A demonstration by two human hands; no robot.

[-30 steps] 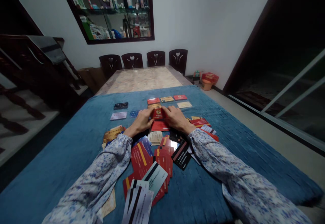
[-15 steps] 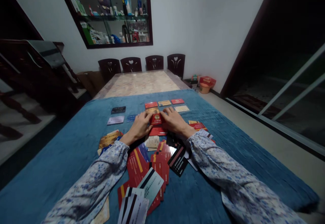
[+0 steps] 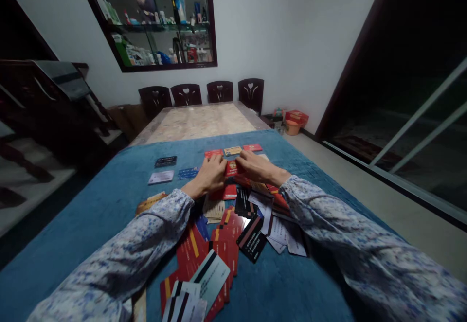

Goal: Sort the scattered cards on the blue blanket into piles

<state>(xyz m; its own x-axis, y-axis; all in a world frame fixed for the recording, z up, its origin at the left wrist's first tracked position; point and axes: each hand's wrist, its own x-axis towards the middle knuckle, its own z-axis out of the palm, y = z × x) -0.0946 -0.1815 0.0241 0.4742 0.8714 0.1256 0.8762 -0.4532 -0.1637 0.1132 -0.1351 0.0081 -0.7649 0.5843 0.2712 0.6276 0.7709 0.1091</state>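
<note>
Both my hands meet over a red card with a gold emblem (image 3: pixel 231 167) near the middle of the blue cloth (image 3: pixel 109 190). My left hand (image 3: pixel 209 175) pinches its left edge and my right hand (image 3: pixel 257 166) pinches its right edge. Below them a loose heap of red, black and white cards (image 3: pixel 233 234) spreads toward me. Past my hands lies a row of single cards: a red card (image 3: pixel 213 152), a tan card (image 3: pixel 232 151) and another red card (image 3: pixel 253 147).
More single cards lie to the left: a black card (image 3: pixel 165 161), a pale card (image 3: pixel 161 177), a blue card (image 3: pixel 188 172). A bare marble tabletop (image 3: pixel 197 120) continues behind, with several dark chairs (image 3: pixel 186 94). A wall cabinet (image 3: pixel 156 20) hangs above; a glass door stands at right.
Both hands, still on the red emblem card, have shifted a little right and farther from me. The view has tilted, and white cards under my right forearm now show.
</note>
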